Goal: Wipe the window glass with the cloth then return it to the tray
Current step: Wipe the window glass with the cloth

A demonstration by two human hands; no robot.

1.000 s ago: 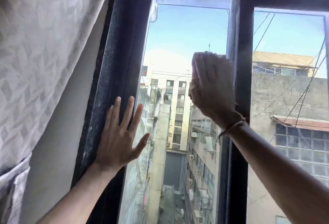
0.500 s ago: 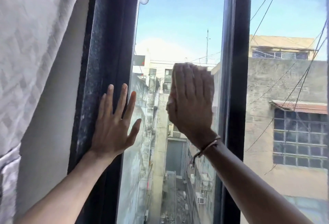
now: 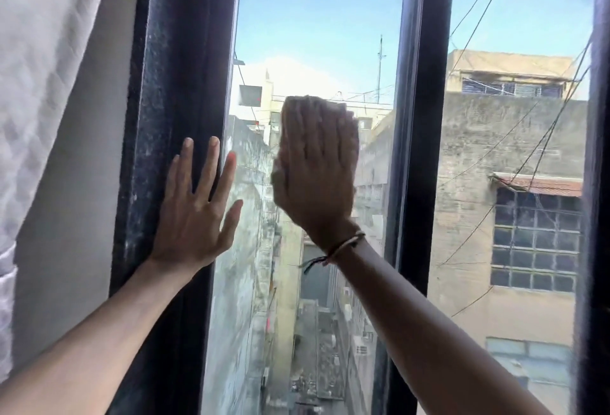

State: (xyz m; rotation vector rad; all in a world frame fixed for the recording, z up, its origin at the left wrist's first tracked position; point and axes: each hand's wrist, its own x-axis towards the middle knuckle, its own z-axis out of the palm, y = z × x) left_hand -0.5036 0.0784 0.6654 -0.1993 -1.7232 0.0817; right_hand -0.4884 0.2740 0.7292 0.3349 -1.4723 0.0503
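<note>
The right hand (image 3: 317, 170) lies flat against the glass (image 3: 317, 28) of the left pane, palm forward, its fingers (image 3: 325, 127) together and pointing up. The cloth (image 3: 343, 107) is pressed between that palm and the pane; only a pale edge of it peeks out past the fingertips at the upper right, and the rest is hidden behind the hand. A thin braided band (image 3: 343, 244) circles the right wrist, with a loose end hanging to the left. The left hand (image 3: 194, 213) rests open on the dark frame (image 3: 171, 84) at the pane's left edge, fingers spread apart and pointing up, the index finger and thumb reaching over onto the glass. The two hands sit near each other at about the same height, not touching. A dark upright bar (image 3: 419, 117) separates this pane from a second one on the right. A pale patterned curtain (image 3: 43, 68) hangs at the far left, just beside the frame. Through the glass there are buildings, overhead wires, a narrow alley far below and blue sky.
</note>
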